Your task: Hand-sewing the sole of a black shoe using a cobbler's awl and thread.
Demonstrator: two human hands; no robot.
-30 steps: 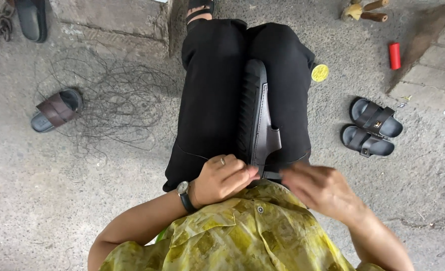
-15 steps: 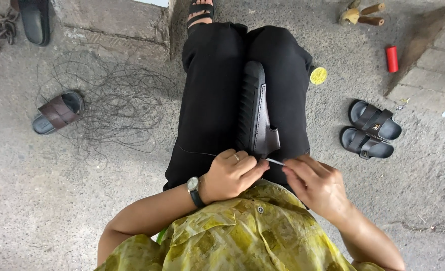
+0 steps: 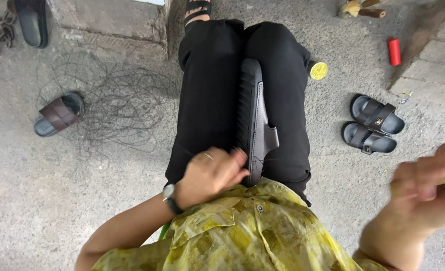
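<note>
Far left on the concrete lies a single brown-strapped sandal, and beside it a loose tangle of dark thread spreads toward the person's legs. Next comes the left hand, wearing a wristwatch, its fingers curled in and pressing against the heel end of the black sandal. That sandal stands on edge in the gap between the two black-trousered thighs. Its long axis runs straight away from the body, toe toward the knees and strap facing the person's right. Thin threads show at the strap, just beside the left fingertips.

Further right, a pair of black sandals sits on the ground. At the far right the right hand is raised well apart from the work, blurred, closed around a pale slender tool whose end cannot be made out. The left hand is therefore much the nearer one.
</note>
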